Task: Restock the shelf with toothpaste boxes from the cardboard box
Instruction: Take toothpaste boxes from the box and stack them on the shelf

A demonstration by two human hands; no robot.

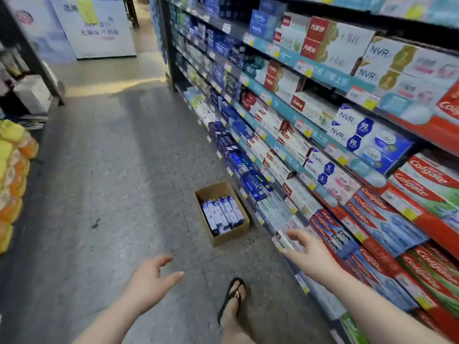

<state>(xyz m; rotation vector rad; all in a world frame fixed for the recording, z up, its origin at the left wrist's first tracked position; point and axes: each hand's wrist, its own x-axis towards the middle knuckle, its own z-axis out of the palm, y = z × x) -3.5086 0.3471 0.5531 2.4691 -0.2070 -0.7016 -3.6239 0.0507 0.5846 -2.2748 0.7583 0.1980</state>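
An open cardboard box (232,235) stands on the floor against the foot of the shelf. Inside it lie several blue-and-white toothpaste boxes (221,214), packed side by side. The shelf (285,155) runs along the right, its tiers packed with toothpaste boxes. My left hand (149,281) hovers over the floor, short of the cardboard box, fingers spread, holding nothing. My right hand (309,254) is stretched out beside the lower shelf tiers, fingers apart and empty, to the right of the cardboard box.
My foot in a black flip-flop (232,297) stands on the grey speckled floor (119,170) below my hands. Yellow and orange packs (12,175) are stacked at the left edge. A white printed display board (95,28) stands at the aisle's far end.
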